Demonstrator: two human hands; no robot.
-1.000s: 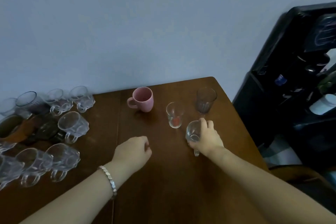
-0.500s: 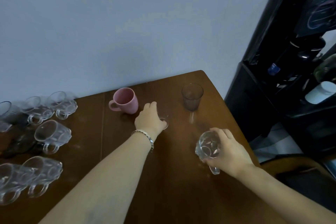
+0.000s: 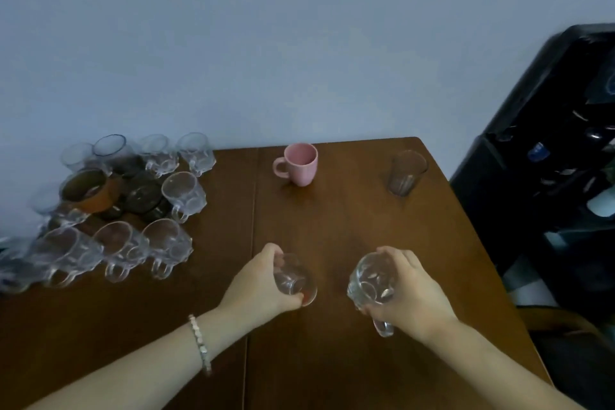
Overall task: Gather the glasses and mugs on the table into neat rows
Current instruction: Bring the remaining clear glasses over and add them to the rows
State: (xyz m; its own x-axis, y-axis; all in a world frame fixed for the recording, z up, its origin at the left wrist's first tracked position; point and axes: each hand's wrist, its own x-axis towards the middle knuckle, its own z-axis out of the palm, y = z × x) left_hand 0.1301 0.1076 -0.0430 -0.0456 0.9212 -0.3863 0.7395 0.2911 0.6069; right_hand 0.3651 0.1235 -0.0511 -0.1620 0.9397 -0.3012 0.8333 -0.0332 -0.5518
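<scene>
My left hand [image 3: 258,286] grips a small clear tumbler [image 3: 293,276] with a red mark at its base, near the middle of the wooden table [image 3: 332,226]. My right hand [image 3: 409,289] holds a clear glass mug [image 3: 371,279] with its handle pointing down toward me. A pink mug [image 3: 299,163] stands at the far edge. A smoky tumbler [image 3: 404,173] stands at the far right corner. Several clear glass mugs [image 3: 146,246] and other glasses are clustered on the left.
A brown-rimmed cup [image 3: 88,189] and dark saucers [image 3: 143,196] sit inside the left cluster. A black water dispenser [image 3: 545,159] stands close to the table's right edge. The wall runs directly behind the table.
My left hand has taken the small tumbler and drawn it toward me from beside the pink mug. My right hand has kept its hold on the glass mug.
</scene>
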